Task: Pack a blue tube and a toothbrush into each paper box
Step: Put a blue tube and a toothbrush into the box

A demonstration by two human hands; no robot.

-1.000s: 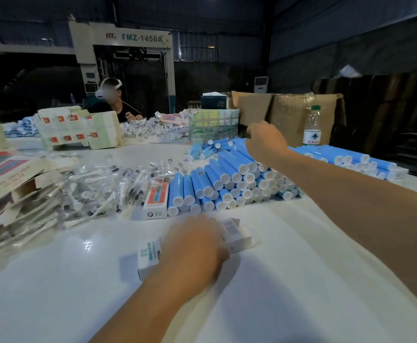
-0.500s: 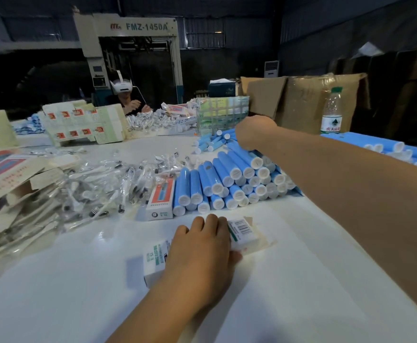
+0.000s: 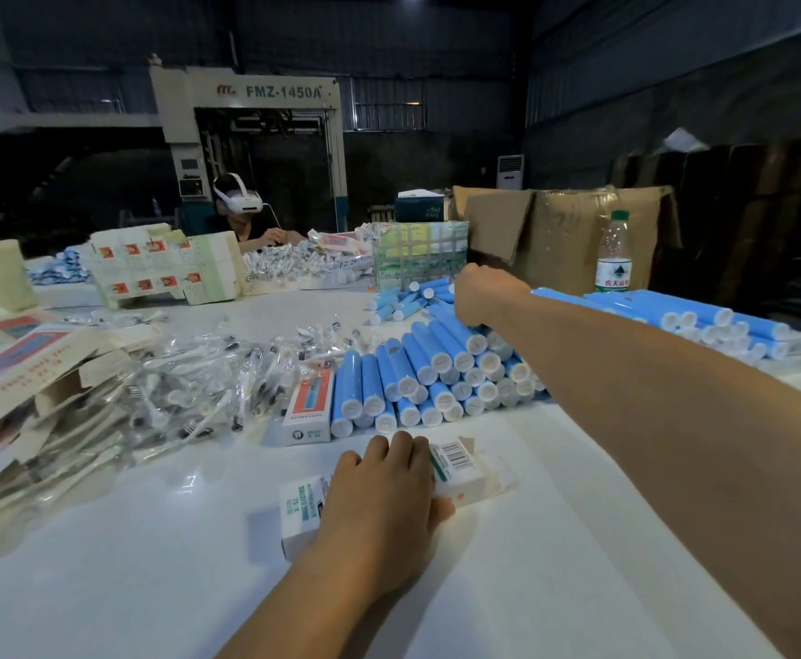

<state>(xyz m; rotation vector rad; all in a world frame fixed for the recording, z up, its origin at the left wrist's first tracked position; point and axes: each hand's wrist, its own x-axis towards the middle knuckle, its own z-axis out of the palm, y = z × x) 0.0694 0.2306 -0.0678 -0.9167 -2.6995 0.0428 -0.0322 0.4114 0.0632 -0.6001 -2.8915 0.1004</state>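
Head view: left hand [image 3: 384, 487] lies flat, pinning the white printed paper box [image 3: 455, 473] steady, while right hand [image 3: 484, 297] curls onto the stacked blue plastic tubes [image 3: 436, 368], grip hidden.

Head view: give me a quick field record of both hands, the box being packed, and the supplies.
left hand: rests on the paper box, fingers fairly straight
right hand: curled on top of the blue tube stack; grip hidden
paper box: lying flat on the white table, barcode end to the right
toothbrushes: wrapped, heaped left of the tubes
closed box: between toothbrushes and tubes
water bottle: upright, far right
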